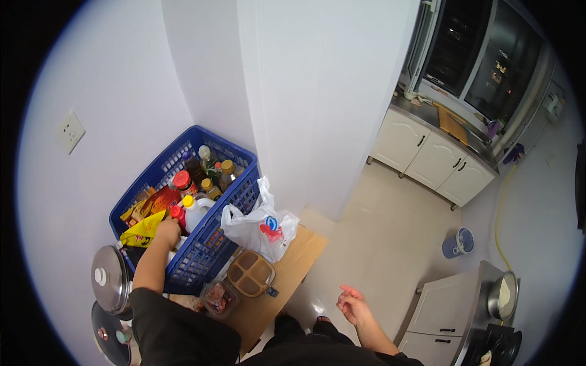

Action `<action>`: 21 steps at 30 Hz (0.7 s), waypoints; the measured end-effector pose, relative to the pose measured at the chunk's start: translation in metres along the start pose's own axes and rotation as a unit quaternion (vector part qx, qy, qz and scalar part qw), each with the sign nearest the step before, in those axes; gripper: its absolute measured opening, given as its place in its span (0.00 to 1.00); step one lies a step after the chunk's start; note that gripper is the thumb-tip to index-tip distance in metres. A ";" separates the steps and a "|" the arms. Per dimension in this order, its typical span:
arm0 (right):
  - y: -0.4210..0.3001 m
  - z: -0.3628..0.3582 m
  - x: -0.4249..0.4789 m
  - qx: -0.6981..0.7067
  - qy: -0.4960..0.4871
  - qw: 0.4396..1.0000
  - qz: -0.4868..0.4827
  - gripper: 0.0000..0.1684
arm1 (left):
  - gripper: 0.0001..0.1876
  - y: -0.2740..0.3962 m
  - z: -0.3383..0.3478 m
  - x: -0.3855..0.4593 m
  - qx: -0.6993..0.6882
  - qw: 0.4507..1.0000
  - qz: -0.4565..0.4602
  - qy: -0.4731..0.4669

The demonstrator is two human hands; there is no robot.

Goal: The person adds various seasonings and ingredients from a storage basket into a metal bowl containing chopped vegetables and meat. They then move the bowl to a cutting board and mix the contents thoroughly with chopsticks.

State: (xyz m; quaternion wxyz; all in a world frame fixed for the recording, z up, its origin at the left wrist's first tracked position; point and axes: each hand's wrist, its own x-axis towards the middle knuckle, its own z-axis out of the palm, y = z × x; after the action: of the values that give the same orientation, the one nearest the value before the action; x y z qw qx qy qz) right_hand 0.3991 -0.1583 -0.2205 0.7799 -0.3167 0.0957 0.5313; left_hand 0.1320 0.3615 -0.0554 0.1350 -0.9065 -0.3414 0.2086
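My left hand (169, 232) reaches down into a blue plastic basket (197, 256), its fingers at a red-capped bottle (178, 216) beside a yellow packet (143, 230); whether it grips anything cannot be told. Close by in the basket stand a white jug with a yellow cap (197, 212), a red-lidded jar (184, 182) and several bottles with yellow or pale caps. My right hand (354, 305) hangs over the floor with nothing in it, fingers partly curled and the index finger extended.
Right of the basket, a white plastic bag (263, 228), a brown divided tray (251, 273) and a clear container of food (219, 298) rest on a wooden table (297, 256). Lidded pots (110, 279) stand left. Beyond are a blue bucket (458, 243) and counters with white cabinets (425, 155).
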 end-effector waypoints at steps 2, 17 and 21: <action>-0.003 0.001 -0.004 -0.039 0.042 0.998 -0.001 0.17 | 0.06 -0.009 -0.003 -0.006 -0.042 0.997 0.053 0.036; -0.021 0.001 0.017 -0.043 -0.114 0.983 0.140 0.16 | 0.11 0.038 -0.257 -0.177 -0.469 0.833 -0.081 0.282; -0.030 0.020 0.007 -0.136 -0.212 0.951 0.178 0.22 | 0.12 0.110 -0.276 -0.216 -0.481 0.828 -0.073 0.279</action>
State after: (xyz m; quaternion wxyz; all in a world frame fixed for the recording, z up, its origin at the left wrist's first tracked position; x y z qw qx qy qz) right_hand 0.4246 -0.1485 -0.1968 0.6244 -0.2779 -0.0902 0.7244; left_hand 0.1775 0.1070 0.2054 -0.2139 -0.8486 -0.4116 -0.2544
